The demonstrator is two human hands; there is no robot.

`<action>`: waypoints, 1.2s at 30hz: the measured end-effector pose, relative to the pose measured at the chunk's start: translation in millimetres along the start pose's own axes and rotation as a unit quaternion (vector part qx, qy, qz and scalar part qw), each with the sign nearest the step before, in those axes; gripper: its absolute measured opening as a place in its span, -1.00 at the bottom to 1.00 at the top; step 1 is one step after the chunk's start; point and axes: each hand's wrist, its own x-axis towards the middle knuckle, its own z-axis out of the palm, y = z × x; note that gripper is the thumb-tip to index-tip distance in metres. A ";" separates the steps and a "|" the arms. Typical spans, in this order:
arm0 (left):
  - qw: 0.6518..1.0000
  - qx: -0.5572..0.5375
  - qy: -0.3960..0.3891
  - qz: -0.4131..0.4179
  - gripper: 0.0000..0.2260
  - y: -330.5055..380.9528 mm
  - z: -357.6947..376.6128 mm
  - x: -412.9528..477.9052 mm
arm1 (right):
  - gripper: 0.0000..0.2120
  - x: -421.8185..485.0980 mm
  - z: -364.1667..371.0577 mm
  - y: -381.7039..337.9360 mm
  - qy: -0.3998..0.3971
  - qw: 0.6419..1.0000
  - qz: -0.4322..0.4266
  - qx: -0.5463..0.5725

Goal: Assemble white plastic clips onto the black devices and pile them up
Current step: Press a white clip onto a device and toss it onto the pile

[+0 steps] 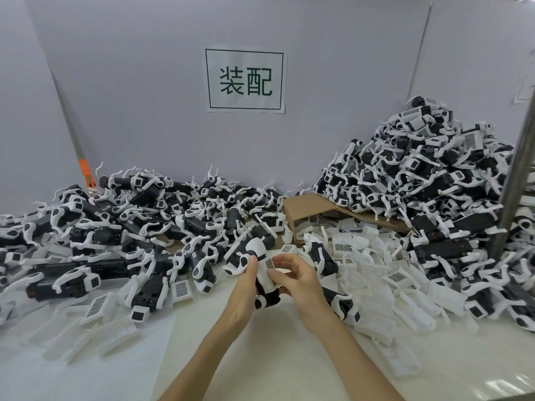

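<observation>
Both hands meet above the middle of the white table. My left hand [244, 287] grips a black device [267, 299] from its left side, thumb up by the device's white top. My right hand [298, 280] pinches a white plastic clip [267, 273] with a barcode label against the upper face of that device. The lower end of the device shows between my wrists. Whether the clip is seated on the device cannot be told.
A low spread of black devices [130, 227] covers the left and back. A tall pile of devices [428, 169] rises at the right beside a metal post [515, 180]. Loose white clips [382, 273] spill from a tipped cardboard box [309, 209]; more clips [95, 322] lie front left.
</observation>
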 end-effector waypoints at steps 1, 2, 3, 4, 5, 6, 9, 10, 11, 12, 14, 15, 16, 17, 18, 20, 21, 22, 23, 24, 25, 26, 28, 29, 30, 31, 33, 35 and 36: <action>1.000 0.007 -0.006 0.003 -0.53 0.8 0.7 -1.6 | -0.80 -0.1 -0.4 0.2 0.000 1.000 0.000 0.002; 1.000 0.016 -0.005 0.010 -0.56 2.2 0.8 -3.7 | -0.81 0.2 -0.8 1.0 -0.002 1.000 0.000 0.002; 0.999 0.026 0.004 0.020 -0.59 3.2 0.6 -4.9 | -0.81 0.3 -1.1 1.5 -0.005 1.000 0.000 0.002; 0.999 0.037 0.014 0.034 -0.61 3.3 -0.2 -5.1 | -0.82 1.0 -1.3 2.4 -0.009 1.000 0.002 0.006; 0.998 0.045 0.018 0.051 -0.64 3.4 -0.8 -4.9 | -0.81 1.3 -1.2 3.0 -0.011 1.000 0.004 0.014; 0.997 0.049 0.019 0.065 -0.69 4.1 -1.2 -5.3 | -0.80 2.0 -1.3 3.7 -0.013 1.000 0.006 0.024; 0.994 0.055 0.030 0.093 -0.86 8.2 -0.2 -6.9 | -0.76 3.2 -1.7 3.9 -0.020 0.998 0.007 0.051; 0.993 0.056 0.033 0.103 -0.87 8.8 -0.2 -6.8 | -0.77 3.2 -1.9 3.9 -0.023 0.998 0.003 0.055; 0.992 0.054 0.036 0.108 -0.86 8.6 -0.6 -6.4 | -0.79 2.7 -1.5 3.4 -0.022 0.998 -0.002 0.053; 0.992 0.048 0.038 0.110 -0.84 8.1 -1.3 -6.0 | -0.81 2.4 -1.2 3.2 -0.019 0.999 -0.010 0.041; 0.992 0.023 0.043 0.116 -0.86 8.9 -1.2 -6.4 | -0.88 1.5 0.1 3.4 -0.016 0.999 -0.026 -0.011; 0.992 0.007 0.047 0.120 -0.89 9.5 -0.5 -7.1 | -0.88 0.3 1.5 2.1 -0.023 0.999 -0.024 -0.033; 0.991 -0.008 0.050 0.120 -0.90 10.4 0.4 -7.9 | -0.81 -0.9 3.0 1.5 -0.035 0.998 -0.015 -0.045; 0.991 -0.024 0.048 0.119 -0.89 11.6 1.2 -9.2 | -0.72 -2.0 4.6 0.6 -0.053 0.998 0.002 -0.040; 0.991 -0.036 0.044 0.117 -0.89 13.2 2.1 -10.6 | -0.66 -2.9 5.7 0.3 -0.072 0.997 0.018 -0.030; 0.991 -0.051 0.033 0.118 -0.84 15.2 3.5 -13.3 | -0.55 -5.2 6.7 -1.6 -0.098 0.995 0.033 -0.007; 0.991 -0.055 0.028 0.120 -0.81 15.6 3.7 -13.8 | -0.50 -5.8 6.8 -2.2 -0.103 0.994 0.035 -0.003; 0.991 -0.056 0.023 0.122 -0.79 15.6 3.6 -14.1 | -0.46 -6.3 6.8 -2.6 -0.105 0.994 0.034 -0.006; 0.991 -0.056 0.018 0.123 -0.80 15.5 3.4 -14.4 | -0.44 -6.7 7.3 -3.1 -0.105 0.994 0.035 -0.011; 0.991 -0.057 0.014 0.122 -0.82 15.6 2.7 -14.4 | -0.42 -6.6 7.7 -2.5 -0.103 0.994 0.037 -0.014; 0.991 -0.055 0.009 0.118 -0.84 15.8 1.4 -14.6 | -0.41 -6.4 7.9 -2.6 -0.102 0.994 0.040 -0.013; 0.992 -0.051 0.003 0.114 -0.85 16.1 0.2 -14.2 | -0.41 -6.5 8.2 -2.6 -0.104 0.994 0.040 -0.014; 0.994 -0.031 -0.006 0.106 -0.82 16.0 -3.4 -13.1 | -0.46 -6.6 8.1 -2.9 -0.119 0.992 0.035 -0.021; 0.994 -0.021 -0.012 0.104 -0.79 15.7 -5.1 -12.3 | -0.50 -6.8 7.7 -3.0 -0.127 0.991 0.033 -0.027; 0.994 -0.011 -0.019 0.104 -0.76 15.5 -6.6 -11.6 | -0.55 -7.0 7.3 -3.3 -0.131 0.990 0.030 -0.035; 0.994 -0.001 -0.027 0.106 -0.72 15.7 -7.9 -11.1 | -0.59 -7.5 7.1 -4.1 -0.130 0.990 0.027 -0.044; 0.993 0.008 -0.042 0.107 -0.69 16.8 -9.4 -10.8 | -0.67 -7.7 6.6 -4.7 -0.124 0.991 0.019 -0.055; 0.993 -0.012 -0.058 0.105 -0.71 17.6 -9.1 -11.6 | -0.76 -8.0 6.1 -5.4 -0.110 0.992 0.009 -0.054; 0.992 -0.023 -0.063 0.104 -0.70 17.9 -8.1 -12.0 | -0.80 -7.9 5.6 -5.1 -0.103 0.994 0.001 -0.048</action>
